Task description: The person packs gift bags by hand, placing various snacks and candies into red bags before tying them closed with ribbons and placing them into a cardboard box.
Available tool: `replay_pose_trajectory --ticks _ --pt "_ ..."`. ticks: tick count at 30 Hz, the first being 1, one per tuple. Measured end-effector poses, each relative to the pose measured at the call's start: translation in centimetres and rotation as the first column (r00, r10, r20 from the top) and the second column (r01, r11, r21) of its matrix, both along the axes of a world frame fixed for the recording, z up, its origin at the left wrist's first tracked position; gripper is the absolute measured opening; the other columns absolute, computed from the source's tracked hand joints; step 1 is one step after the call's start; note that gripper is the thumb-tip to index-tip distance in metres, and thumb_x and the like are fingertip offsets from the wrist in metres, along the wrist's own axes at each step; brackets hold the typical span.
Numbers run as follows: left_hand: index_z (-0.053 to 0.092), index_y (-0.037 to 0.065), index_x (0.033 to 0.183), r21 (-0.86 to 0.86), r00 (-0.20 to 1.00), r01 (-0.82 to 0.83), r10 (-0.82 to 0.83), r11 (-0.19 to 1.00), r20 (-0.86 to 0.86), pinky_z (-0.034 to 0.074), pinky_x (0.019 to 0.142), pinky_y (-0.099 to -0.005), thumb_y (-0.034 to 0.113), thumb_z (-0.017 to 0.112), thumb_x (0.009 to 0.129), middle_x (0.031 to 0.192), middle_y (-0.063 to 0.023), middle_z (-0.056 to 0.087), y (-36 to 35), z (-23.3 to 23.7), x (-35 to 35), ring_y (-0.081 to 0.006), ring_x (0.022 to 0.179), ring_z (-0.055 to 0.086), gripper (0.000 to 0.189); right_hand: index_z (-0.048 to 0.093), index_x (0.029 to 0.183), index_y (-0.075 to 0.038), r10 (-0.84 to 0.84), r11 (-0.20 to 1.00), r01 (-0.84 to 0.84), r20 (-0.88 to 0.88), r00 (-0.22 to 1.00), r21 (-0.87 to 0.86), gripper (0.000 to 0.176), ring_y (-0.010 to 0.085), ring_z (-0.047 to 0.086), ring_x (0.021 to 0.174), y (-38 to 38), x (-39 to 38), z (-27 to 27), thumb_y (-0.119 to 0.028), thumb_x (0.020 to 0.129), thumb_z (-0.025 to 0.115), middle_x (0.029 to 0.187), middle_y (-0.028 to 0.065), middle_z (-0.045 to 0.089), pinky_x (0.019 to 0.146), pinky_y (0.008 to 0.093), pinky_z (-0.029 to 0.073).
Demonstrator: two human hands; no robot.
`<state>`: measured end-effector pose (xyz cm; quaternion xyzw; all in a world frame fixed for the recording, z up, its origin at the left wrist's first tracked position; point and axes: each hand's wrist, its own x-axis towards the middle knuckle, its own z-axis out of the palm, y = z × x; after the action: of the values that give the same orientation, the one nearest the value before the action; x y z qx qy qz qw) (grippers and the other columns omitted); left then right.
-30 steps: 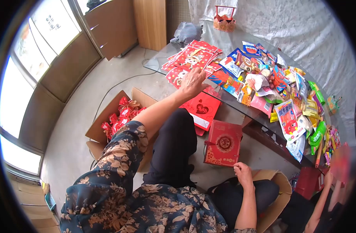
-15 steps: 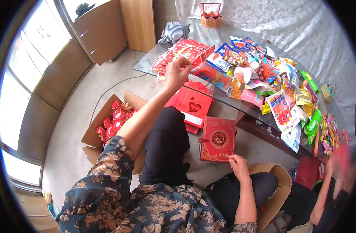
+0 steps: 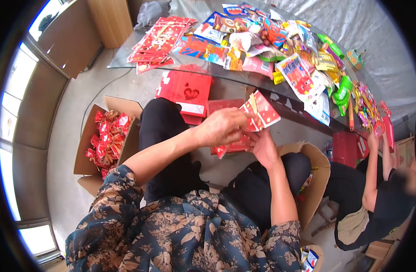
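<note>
A red paper packet point(image 3: 265, 111) with white and gold print is held up between my two hands, over the red gift box point(image 3: 224, 106). My left hand point(image 3: 222, 127) is closed on it from the left, fingers curled across its front. My right hand point(image 3: 264, 148) sits below with its fingertips at the packet's lower edge, palm turned partly up. The gift box is mostly hidden behind the hands and packet. Similar red packets point(image 3: 161, 38) lie stacked on the glass table's left end.
Snack packs point(image 3: 298, 79) cover much of the glass table point(image 3: 119, 58). Below it stands a red bag with hearts point(image 3: 187, 93). A cardboard box point(image 3: 88, 152) of red-wrapped bundles is at left; another cardboard box point(image 3: 319, 181) is at right. A co-worker point(image 3: 376, 199) sits at right.
My left hand has come from the packet stack to above the gift box, now with a red packet. My right hand has left the gift box's corner and meets it. The view has shifted.
</note>
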<state>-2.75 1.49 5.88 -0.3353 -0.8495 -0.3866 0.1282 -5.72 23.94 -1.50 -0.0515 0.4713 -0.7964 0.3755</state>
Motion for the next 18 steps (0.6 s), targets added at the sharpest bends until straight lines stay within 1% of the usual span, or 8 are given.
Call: replay_pose_trajectory --ticks 1,3,6,10,13,15,17,18 --pt "0.056 0.006 0.086 -0.120 0.989 0.045 -0.061 0.992 -0.134 0.048 0.087 -0.0400 0.008 0.066 0.071 0.123 -0.0107 0.060 0.8 -0.5 0.4 -0.0294 0.103 0.058 0.018 0.045 0.134 -0.005 -0.033 0.995 0.038 0.053 0.998 -0.093 0.073 0.0198 0.063 0.094 0.0 0.1 0.5 -0.065 0.093 0.033 0.120 0.0106 0.060 0.078 0.0349 0.051" --pt "0.061 0.009 0.101 -0.296 0.984 0.047 -0.096 0.954 -0.152 0.046 0.093 -0.0395 0.014 0.067 0.071 0.128 -0.0075 0.056 2.0 -1.7 1.0 -0.0256 0.111 0.055 0.030 0.043 0.136 -0.005 -0.083 0.954 0.126 0.163 0.983 -0.274 0.075 0.0225 0.062 0.103 -0.2 0.1 1.5 -0.066 0.093 0.030 0.128 0.0132 0.056 0.083 0.0384 0.052" --pt "0.060 0.011 0.114 -0.370 0.980 0.080 -0.141 0.926 -0.139 0.043 0.097 -0.0403 0.017 0.067 0.072 0.130 -0.0053 0.055 2.2 -3.0 1.4 -0.0234 0.114 0.054 0.043 0.043 0.136 -0.005 -0.051 0.969 0.092 0.175 0.983 -0.231 0.074 0.0247 0.059 0.110 0.7 -0.5 1.1 -0.064 0.095 0.027 0.127 0.0130 0.057 0.090 0.0407 0.050" --pt "0.063 0.009 0.107 -0.333 0.974 0.050 -0.120 0.942 -0.191 0.043 0.097 -0.0393 0.017 0.069 0.073 0.127 -0.0056 0.056 2.1 -3.2 1.4 -0.0241 0.115 0.053 0.036 0.045 0.132 -0.002 -0.138 0.976 0.158 0.135 0.981 -0.151 0.059 0.0220 0.060 0.108 1.0 -0.8 -0.4 -0.050 0.098 0.038 0.124 0.0120 0.058 0.090 0.0389 0.050" --pt "0.062 0.006 0.095 -0.086 0.992 0.120 -0.117 0.989 0.044 0.046 0.093 -0.0407 0.015 0.070 0.076 0.122 -0.0086 0.058 1.5 -3.6 1.6 -0.0271 0.109 0.056 0.023 0.053 0.124 0.000 -0.283 0.959 0.283 0.007 0.959 0.020 0.045 0.0171 0.061 0.102 0.9 -0.8 -1.0 -0.037 0.098 0.049 0.115 0.0093 0.062 0.086 0.0341 0.050" --pt "0.058 0.003 0.089 0.150 0.990 -0.018 -0.003 0.989 0.141 0.050 0.080 -0.0373 0.012 0.070 0.080 0.106 -0.0103 0.060 2.0 -5.0 1.3 -0.0261 0.092 0.059 0.018 0.058 0.117 0.000 -0.318 0.939 0.328 -0.108 0.942 0.103 0.037 0.0133 0.062 0.097 0.8 -0.7 -1.3 -0.031 0.098 0.053 0.108 0.0067 0.065 0.083 0.0297 0.050" --pt "0.058 0.002 0.090 0.274 0.920 -0.219 0.105 0.937 0.377 0.051 0.074 -0.0346 0.011 0.070 0.081 0.099 -0.0100 0.059 2.1 -5.8 1.3 -0.0241 0.085 0.060 0.017 0.062 0.110 0.001 -0.297 0.928 0.334 -0.216 0.930 0.163 0.031 0.0095 0.062 0.090 0.2 -0.3 -1.5 -0.027 0.098 0.054 0.100 0.0038 0.066 0.081 0.0249 0.049" --pt "0.057 0.002 0.091 0.277 0.913 -0.294 0.184 0.915 0.363 0.051 0.069 -0.0320 0.010 0.069 0.083 0.092 -0.0084 0.058 2.2 -5.8 1.2 -0.0195 0.080 0.060 0.016 0.064 0.108 0.002 -0.289 0.913 0.353 -0.287 0.913 0.202 0.030 0.0061 0.060 0.085 -0.1 -0.2 -2.0 -0.024 0.097 0.056 0.095 0.0023 0.067 0.077 0.0212 0.048"
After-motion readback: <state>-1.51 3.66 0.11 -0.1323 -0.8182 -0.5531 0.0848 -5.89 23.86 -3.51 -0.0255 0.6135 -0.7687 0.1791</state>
